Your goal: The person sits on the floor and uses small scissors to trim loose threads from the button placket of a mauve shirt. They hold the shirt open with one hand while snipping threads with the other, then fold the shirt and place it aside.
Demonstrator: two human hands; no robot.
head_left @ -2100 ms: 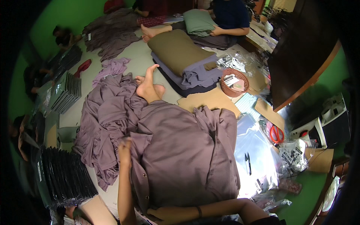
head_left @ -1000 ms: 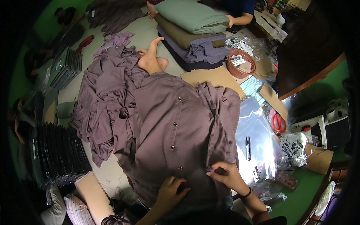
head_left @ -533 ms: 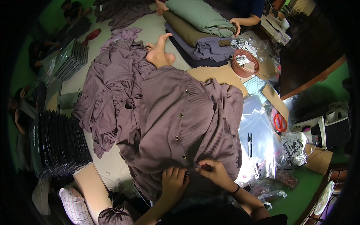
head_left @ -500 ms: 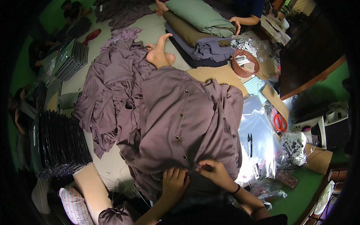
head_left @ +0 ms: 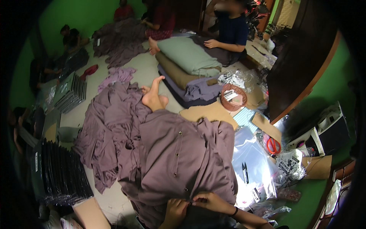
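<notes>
A mauve-brown ribbed shirt [head_left: 160, 149] lies spread over my lap and legs, with a row of shiny round buttons [head_left: 177, 155] down its front. Low in the view, my left hand [head_left: 176, 212] is closed on the cloth at the line of the buttons, fingers curled together. Right beside it, my right hand [head_left: 209, 202] pinches the same front edge, thumb against fingers. A small dark spot shows between the fingertips, perhaps a button; it is too small to tell. My bare foot [head_left: 154, 95] sticks out past the shirt's far end.
Left of me lie heaped mauve garments [head_left: 110, 126] and a stack of black plastic-wrapped packets [head_left: 61, 173]. To the right are clear plastic bags [head_left: 244, 147], black thread snips [head_left: 244, 172], orange scissors [head_left: 273, 145] and a brown basket [head_left: 233, 97]. Folded cloth [head_left: 187, 57] lies ahead, near a seated person [head_left: 232, 32].
My view has tilted up, so everything sits lower in the picture and more people show at the back. Both hands stay on the shirt's front edge.
</notes>
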